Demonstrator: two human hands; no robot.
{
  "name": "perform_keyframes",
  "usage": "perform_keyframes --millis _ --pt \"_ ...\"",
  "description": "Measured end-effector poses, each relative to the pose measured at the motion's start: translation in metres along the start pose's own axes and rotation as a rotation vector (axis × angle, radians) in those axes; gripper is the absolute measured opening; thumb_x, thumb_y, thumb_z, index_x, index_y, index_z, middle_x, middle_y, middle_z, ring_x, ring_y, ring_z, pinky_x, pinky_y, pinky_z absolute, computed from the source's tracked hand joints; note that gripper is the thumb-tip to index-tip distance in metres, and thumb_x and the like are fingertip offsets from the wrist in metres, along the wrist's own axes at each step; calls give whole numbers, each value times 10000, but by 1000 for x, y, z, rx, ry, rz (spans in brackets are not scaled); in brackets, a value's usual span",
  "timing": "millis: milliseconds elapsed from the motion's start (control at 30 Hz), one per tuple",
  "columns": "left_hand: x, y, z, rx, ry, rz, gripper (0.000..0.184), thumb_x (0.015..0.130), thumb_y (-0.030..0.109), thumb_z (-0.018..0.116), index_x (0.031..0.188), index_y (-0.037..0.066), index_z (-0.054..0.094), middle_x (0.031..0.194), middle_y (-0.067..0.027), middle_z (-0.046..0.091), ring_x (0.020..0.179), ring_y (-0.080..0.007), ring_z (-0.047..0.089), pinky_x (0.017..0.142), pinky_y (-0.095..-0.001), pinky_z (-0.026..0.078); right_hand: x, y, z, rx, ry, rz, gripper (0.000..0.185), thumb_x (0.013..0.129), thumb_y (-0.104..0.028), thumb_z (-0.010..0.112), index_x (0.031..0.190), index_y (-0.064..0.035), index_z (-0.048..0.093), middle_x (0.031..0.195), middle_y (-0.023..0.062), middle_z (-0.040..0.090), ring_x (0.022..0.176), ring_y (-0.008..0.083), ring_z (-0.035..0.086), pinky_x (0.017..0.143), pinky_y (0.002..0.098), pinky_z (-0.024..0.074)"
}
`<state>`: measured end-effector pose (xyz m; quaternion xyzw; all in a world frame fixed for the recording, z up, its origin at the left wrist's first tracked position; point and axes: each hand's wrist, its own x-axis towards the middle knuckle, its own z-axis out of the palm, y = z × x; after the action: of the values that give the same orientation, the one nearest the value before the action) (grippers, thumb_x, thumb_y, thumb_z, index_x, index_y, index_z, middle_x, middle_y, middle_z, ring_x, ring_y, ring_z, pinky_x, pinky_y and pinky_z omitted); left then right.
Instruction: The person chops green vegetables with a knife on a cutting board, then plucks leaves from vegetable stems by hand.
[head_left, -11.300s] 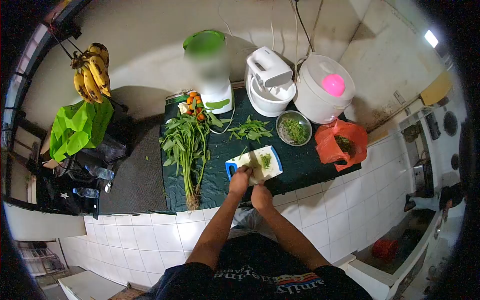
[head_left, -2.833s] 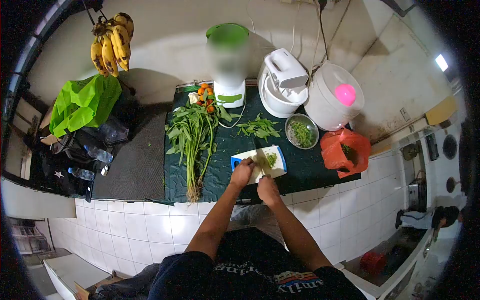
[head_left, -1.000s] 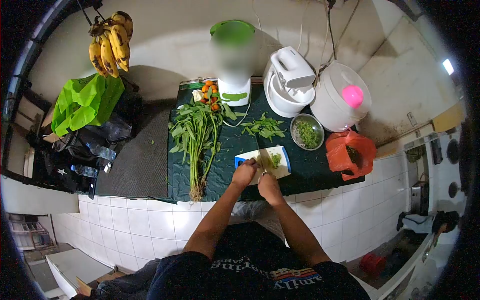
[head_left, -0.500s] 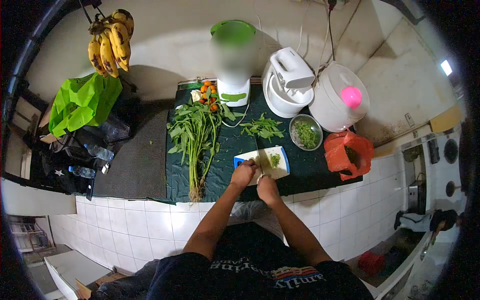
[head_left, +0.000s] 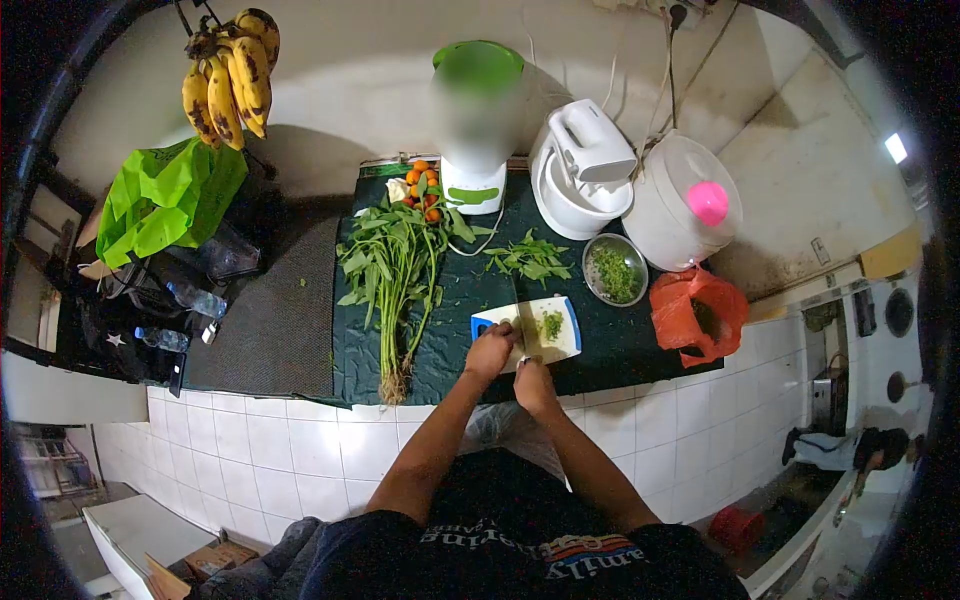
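While the right hand (head_left: 535, 385) grips a knife (head_left: 519, 322), frame centre, the left hand (head_left: 490, 350) bunches over a cutting board (head_left: 563, 345), its hold unclear.

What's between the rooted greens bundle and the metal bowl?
Head view: a loose pile of green leaves lies between the greens bundle and the metal bowl, plus a curve of white cord nearer the bundle.

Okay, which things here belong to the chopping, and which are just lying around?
Part of the job: knife, cutting board, chopped greens; probably the leaf pile and metal bowl.

Seemingly just lying around: blender, mixer, water bottles, green bag, bananas (hanging).
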<state>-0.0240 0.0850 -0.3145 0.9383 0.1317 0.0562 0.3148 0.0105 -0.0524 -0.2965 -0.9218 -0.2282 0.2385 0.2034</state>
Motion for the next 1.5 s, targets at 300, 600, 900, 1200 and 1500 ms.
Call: perform_keyframes --millis 300,600,900,1200,1500 --pt "-2 0 -3 -45 66 36 266 811 88 529 1029 97 680 1018 -106 608 986 -322 614 851 -407 529 4 -16 -22 -37 47 -144 294 960 -197 488 890 60 611 862 306 649 827 465 651 747 529 528" --pt "-6 -1 -5 -81 58 78 249 796 90 558 1016 88 675 1018 -122 607 1000 -344 608 845 -425 527 10 -18 -22 4 43 -49 285 955 -182 498 910 72 618 851 304 659 829 467 654 734 529 531" --pt "-6 -7 4 -82 54 23 231 799 77 548 991 69 678 1019 -133 619 993 -346 620 856 -421 528 -1 -9 -12 21 108 -73 277 927 -163 533 843 75 646 840 301 659 850 482 647 760 536 529" --pt "-9 -3 -1 -72 99 55 256 803 73 545 1005 106 699 969 -121 624 946 -343 626 829 -415 540 -3 -6 -8 -49 2 -70 206 889 -89 498 883 59 642 896 304 656 828 466 660 718 533 537" --pt "-7 -6 1 -61 113 52 205 811 68 564 969 68 694 979 -139 633 935 -354 628 810 -426 543 8 -18 -30 -3 8 -147 278 931 -175 539 940 98 587 902 338 625 887 485 633 771 541 514"
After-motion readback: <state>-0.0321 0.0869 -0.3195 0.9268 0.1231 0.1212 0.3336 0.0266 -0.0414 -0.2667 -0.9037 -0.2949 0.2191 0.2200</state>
